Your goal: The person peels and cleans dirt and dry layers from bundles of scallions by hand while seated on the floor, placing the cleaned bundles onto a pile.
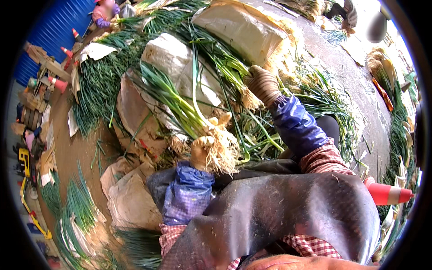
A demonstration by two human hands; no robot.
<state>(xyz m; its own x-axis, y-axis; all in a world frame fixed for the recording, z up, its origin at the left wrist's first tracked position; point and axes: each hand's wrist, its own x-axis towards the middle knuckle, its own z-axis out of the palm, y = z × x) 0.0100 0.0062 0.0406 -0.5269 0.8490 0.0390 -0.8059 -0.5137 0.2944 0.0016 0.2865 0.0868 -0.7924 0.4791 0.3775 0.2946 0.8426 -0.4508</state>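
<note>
My left hand, in a tan work glove with a blue sleeve cover, grips a bunch of green onions near the root end. Its pale, stringy roots hang towards my dark apron, and the green leaves point up and left. Further up and right, my right hand, in a brown ribbed glove, is closed around the lower stalks of another bunch of green onions. That bunch's roots show just below the glove. Loose leaves and peelings lie between my arms.
White sacks and a large wrapped bundle lie ahead. A heap of green onions spreads to the left. A traffic cone is at my right. A person in pink works at the upper left.
</note>
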